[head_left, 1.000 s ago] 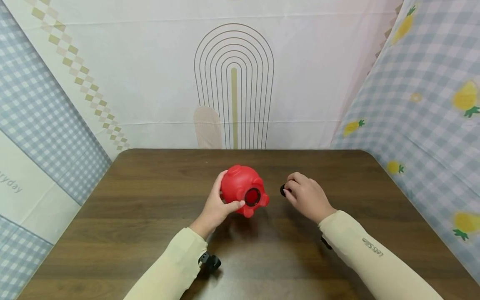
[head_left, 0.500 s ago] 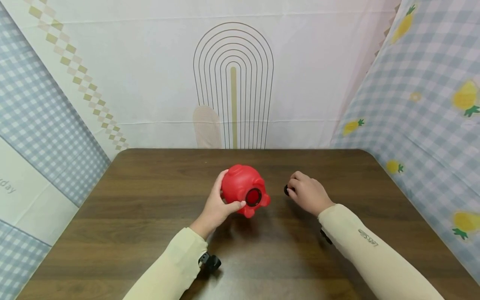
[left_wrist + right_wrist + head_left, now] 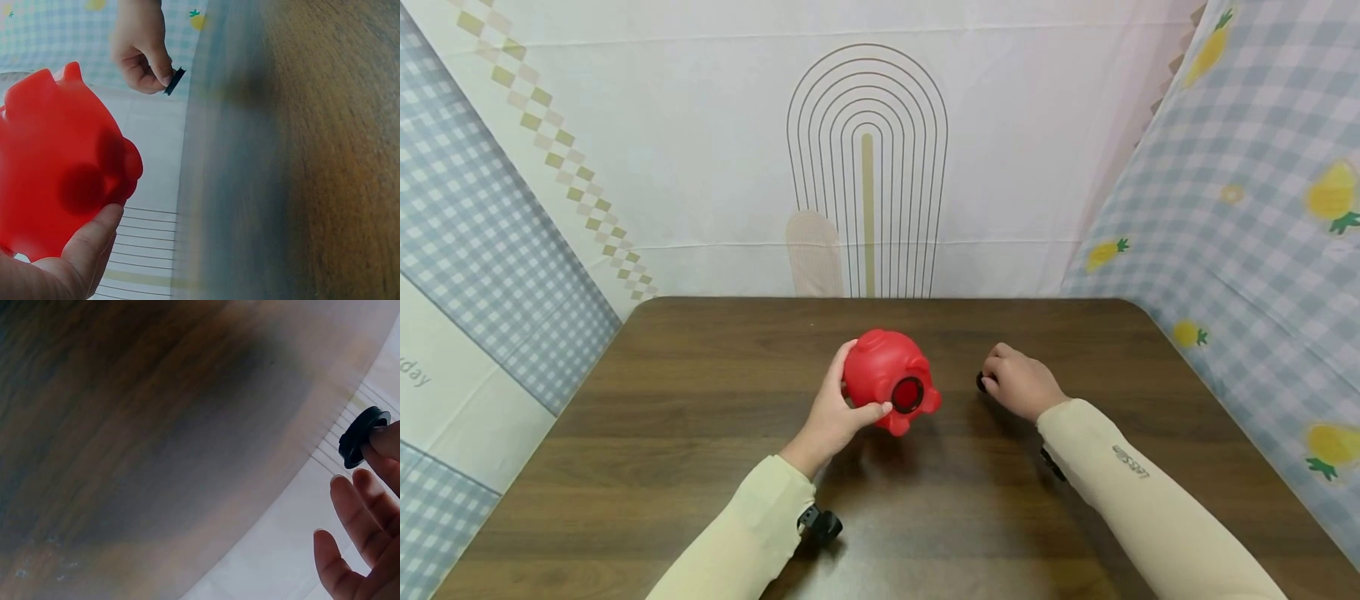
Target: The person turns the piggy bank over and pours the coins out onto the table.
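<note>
A red, round-bodied piggy bank is tilted in my left hand, whose thumb lies near a round hole with a black rim. That hole faces toward me in the head view. In the left wrist view the piggy bank fills the left side, and the left thumb presses its lower edge. To the right, apart from it, my right hand pinches a small black stopper. Up close in the right wrist view, the stopper is round and flanged, held at the fingertips while the other fingers spread loosely.
Both hands are above a dark brown wooden table with rounded far corners. A white patterned cloth hangs behind it, and blue checked cloth hangs at the right side.
My right hand has drawn slightly to the right, away from the piggy bank, with the black stopper still pinched. The left hand and piggy bank have stayed almost in place.
</note>
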Available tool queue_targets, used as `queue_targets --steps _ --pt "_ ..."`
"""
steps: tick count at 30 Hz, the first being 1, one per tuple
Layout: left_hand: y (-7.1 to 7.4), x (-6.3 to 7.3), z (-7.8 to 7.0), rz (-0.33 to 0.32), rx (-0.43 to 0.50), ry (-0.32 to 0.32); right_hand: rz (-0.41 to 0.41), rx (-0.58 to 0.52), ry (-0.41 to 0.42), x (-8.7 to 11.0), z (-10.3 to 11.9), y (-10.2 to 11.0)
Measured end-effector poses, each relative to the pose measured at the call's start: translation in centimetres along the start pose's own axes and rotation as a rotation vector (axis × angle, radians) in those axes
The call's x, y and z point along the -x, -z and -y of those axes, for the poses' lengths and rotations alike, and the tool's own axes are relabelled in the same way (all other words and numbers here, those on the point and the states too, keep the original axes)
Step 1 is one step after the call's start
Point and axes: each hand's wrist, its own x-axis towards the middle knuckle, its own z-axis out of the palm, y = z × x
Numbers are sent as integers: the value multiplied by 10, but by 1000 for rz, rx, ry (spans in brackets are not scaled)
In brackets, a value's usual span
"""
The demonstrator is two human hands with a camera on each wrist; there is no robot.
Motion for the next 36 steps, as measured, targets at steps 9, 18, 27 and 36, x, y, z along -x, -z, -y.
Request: queue_targets --steps 9,18,27,36 --pt "1 0 0 -1 3 -5 79 4 -31 -2 -4 -2" --pt "2 0 0 -3 2 -3 114 11 -52 -3 -11 -6" --pt "2 1 0 -12 -3 18 137 24 -56 -6 -13 -9" --pt "2 1 1 -19 -2 37 161 26 -72 -6 -15 -9"
